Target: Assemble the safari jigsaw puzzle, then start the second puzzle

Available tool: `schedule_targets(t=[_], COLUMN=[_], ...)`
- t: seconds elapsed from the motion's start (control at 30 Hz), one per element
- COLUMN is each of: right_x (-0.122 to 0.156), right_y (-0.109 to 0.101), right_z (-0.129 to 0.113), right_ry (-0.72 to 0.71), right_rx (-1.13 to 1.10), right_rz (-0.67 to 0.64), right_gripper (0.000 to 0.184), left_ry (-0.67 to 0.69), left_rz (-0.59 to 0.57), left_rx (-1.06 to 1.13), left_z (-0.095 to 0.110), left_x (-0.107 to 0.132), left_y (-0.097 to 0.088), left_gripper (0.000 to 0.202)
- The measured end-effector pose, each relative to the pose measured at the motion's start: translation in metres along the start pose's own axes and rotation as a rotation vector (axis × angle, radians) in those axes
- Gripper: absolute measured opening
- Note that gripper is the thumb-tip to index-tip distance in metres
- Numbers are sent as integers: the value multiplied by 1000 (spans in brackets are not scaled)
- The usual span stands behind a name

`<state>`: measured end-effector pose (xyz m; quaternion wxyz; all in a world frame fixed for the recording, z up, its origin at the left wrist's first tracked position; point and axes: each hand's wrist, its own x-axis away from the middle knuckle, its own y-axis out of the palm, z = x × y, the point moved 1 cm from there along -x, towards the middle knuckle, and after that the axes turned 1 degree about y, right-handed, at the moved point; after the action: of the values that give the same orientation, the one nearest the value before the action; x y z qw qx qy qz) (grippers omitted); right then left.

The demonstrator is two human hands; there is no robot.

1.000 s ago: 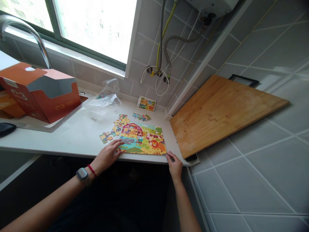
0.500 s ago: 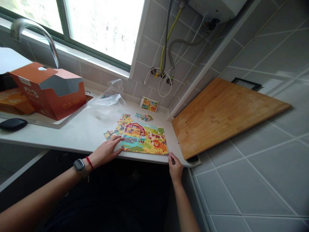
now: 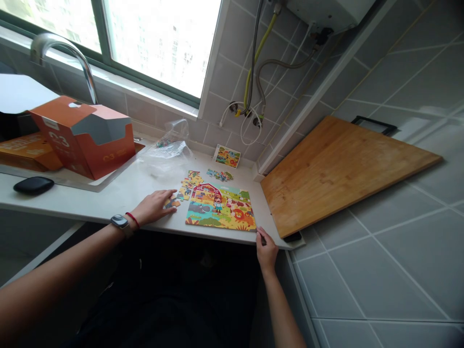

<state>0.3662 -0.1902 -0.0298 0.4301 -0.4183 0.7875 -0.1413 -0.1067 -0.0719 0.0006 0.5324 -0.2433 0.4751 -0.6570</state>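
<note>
The left hand [image 3: 154, 207] has its fingers [image 3: 164, 199] apart on a loose puzzle piece [image 3: 172, 203]. The right hand [image 3: 266, 252] holds its fingers [image 3: 260, 235] together at the corner of the puzzle [image 3: 220, 208]; any grip is unclear.

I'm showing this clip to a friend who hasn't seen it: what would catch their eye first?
The brightly coloured farm jigsaw puzzle on the white counter stands out first, with the left hand beside it at some loose pieces. Further left sits an orange box; to the right, a large wooden board.
</note>
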Motion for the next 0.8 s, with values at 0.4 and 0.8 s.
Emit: schedule_targets(t=[0.4,0.8], right_x=[-7,-6], right_y=[-4,-3], right_z=[0,-2], right_ry=[129,174], right_rx=[-62,-72], right_rz=[-66,-52], right_gripper=[40,42], left_ry=[114,243], left_rz=[-100,-133], left_rx=[-11,-72], left_z=[-2,2], left_x=[-53,-78], left_y=[13,12], left_gripper=[87,54])
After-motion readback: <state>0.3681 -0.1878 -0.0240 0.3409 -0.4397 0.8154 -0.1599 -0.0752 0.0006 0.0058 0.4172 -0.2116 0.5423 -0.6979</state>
